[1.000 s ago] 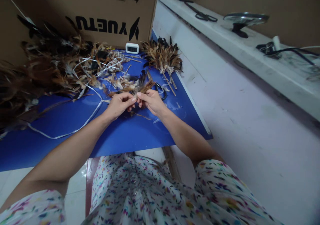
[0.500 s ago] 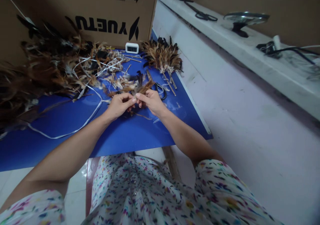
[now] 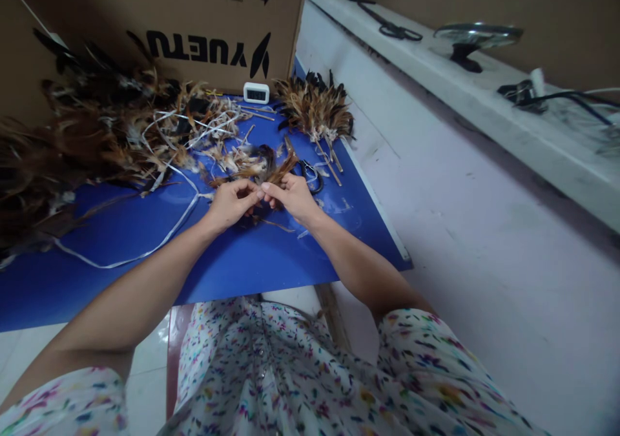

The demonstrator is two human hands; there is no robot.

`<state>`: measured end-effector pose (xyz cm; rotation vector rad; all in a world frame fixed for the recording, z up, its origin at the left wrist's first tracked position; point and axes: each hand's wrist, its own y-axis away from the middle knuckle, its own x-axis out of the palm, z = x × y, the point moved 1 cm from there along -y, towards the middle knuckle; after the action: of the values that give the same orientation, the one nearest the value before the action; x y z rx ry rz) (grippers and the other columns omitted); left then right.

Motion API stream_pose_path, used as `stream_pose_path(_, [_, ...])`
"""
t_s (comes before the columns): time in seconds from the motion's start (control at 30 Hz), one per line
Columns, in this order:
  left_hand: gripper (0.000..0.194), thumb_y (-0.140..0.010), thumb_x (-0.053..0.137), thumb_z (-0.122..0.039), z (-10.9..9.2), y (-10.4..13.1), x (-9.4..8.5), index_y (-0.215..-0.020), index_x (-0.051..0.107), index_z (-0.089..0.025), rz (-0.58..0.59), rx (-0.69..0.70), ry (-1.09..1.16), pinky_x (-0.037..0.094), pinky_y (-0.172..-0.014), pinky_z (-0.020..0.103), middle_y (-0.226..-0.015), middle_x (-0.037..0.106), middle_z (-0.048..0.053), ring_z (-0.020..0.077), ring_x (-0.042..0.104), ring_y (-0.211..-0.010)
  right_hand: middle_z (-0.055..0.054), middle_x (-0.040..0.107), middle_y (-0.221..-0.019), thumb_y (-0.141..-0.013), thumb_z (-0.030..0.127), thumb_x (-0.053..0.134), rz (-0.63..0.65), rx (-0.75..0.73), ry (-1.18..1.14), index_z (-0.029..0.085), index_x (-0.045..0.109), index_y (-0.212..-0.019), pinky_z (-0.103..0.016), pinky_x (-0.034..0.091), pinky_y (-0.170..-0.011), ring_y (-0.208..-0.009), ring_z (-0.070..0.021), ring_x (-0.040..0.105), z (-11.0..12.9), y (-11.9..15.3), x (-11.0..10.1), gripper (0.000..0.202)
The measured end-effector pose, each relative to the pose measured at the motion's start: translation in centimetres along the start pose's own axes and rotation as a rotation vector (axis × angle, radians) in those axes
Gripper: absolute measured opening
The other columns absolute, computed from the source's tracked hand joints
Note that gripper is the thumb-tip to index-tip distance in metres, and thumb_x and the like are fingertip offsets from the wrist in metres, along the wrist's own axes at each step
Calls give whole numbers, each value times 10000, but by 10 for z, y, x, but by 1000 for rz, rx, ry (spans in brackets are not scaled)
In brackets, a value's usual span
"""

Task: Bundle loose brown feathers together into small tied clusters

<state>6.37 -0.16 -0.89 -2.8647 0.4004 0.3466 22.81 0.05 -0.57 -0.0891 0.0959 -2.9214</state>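
Observation:
Close together above the blue table (image 3: 232,255), both hands pinch at a small bunch of brown and dark feathers (image 3: 281,170). My left hand (image 3: 233,202) has thumb and forefinger pressed together at the base of the bunch. My right hand (image 3: 292,197) grips the feathers, its thumb tip meeting the left fingertips. The quill ends are hidden by the fingers. Just beyond the right hand lies a pair of scissors with black handles (image 3: 312,176). Loose pale feathers (image 3: 242,159) are scattered right behind the hands.
A large heap of brown feathers (image 3: 111,132) covers the left, with white ribbon (image 3: 181,219) trailing from it. Feather bundles on sticks (image 3: 317,110) lie at back right. A white digital clock (image 3: 256,93) stands before a cardboard box (image 3: 194,10). A ledge (image 3: 416,61) runs along the right wall.
The feather bunch between my fingers has tilted slightly, its dark tips now lower and curled. Both hands have hardly moved.

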Motion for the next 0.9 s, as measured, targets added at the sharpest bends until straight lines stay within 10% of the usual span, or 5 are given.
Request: stream_pose_path(0.9, [230, -842, 576, -245, -4, 4, -1, -621, 617, -195, -118, 315, -534, 358, -590, 261, -584, 593, 18, 149, 537, -571, 20, 585, -554, -662, 550, 772, -89, -91, 155, 172, 605, -668, -232, 471, -503, -499, -90, 534, 1, 4, 7, 413])
